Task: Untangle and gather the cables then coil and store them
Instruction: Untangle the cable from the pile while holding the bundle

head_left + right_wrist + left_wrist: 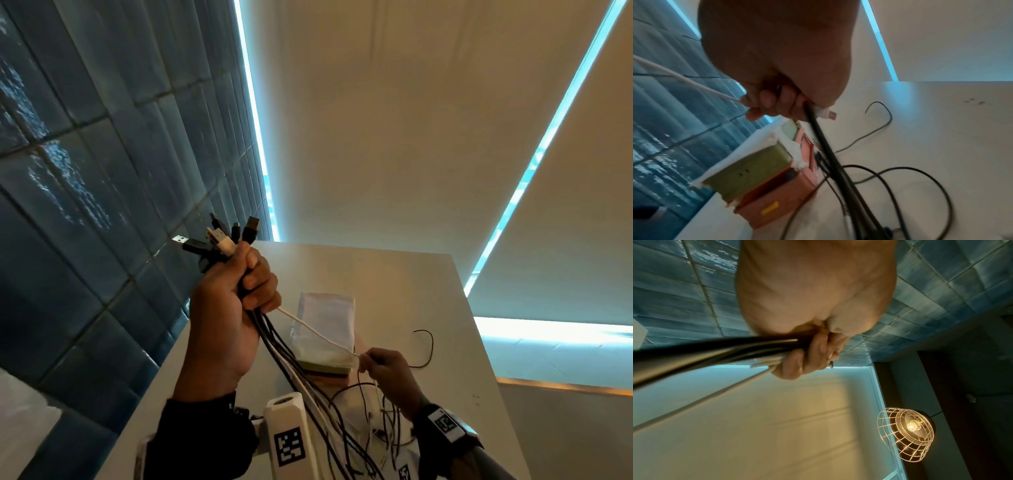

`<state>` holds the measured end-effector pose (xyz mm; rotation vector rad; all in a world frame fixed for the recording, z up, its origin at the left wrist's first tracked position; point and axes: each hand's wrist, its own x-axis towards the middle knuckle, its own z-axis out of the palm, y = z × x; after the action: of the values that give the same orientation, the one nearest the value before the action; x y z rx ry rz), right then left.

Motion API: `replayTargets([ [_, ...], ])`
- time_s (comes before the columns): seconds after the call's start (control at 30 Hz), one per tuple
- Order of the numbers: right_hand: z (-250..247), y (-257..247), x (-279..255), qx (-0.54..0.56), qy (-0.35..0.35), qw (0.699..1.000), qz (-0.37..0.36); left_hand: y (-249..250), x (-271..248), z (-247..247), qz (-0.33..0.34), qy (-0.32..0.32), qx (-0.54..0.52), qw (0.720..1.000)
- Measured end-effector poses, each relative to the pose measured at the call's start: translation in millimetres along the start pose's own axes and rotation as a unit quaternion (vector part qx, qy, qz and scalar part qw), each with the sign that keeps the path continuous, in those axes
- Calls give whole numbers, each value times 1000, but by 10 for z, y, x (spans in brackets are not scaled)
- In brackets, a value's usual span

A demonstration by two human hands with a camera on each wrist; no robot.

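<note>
The person's left forearm wears a dark sleeve [205,442] that ends at the wrist. Beside it sits a white, boxy wrist-mounted device [289,435] with a rounded opening at its top end and a square black-and-white marker printed on its face. The right wrist carries a black band [445,425] bearing a white tag with a similar square marker. Below the band the right forearm is covered by a grey sleeve [486,466]. Both hands are bare.
</note>
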<state>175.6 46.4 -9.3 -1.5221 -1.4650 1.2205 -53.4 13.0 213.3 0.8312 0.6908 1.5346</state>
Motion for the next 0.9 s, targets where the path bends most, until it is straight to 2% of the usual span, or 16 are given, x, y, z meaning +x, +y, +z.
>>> replayTargets([
  [0.07, -24, -143, -14, 7, 37, 999, -6, -1, 8, 7, -8, 7, 18, 1000],
  [0.17, -96, -572, -72, 115, 77, 990, -33, -55, 5, 53, -28, 37, 47, 998],
  [0.27, -166, -1023, -188, 248, 42, 963, -93, -113, 22, 76, -49, 62, 71, 994],
  [0.33, -173, -1248, -253, 294, 4, 946, -140, -172, 36, 108, -66, 74, 103, 990],
  [0.43, -125, -1454, -309, 294, -35, 932, -209, -271, 37, 187, -114, 72, 152, 979],
  [0.57, -75, -1502, -395, 273, -74, 922, -265, -324, 27, 215, -154, 57, 150, 975],
  [0.73, -142, -1502, -400, 254, -47, 927, -272, -295, -6, 244, -164, 34, 211, 963],
  [0.83, -243, -1470, -437, 204, -39, 942, -262, -300, -13, 222, -170, 23, 224, 959],
  [0.9, -356, -1355, -487, 139, -11, 958, -251, -274, -2, 209, -161, 25, 226, 960],
])
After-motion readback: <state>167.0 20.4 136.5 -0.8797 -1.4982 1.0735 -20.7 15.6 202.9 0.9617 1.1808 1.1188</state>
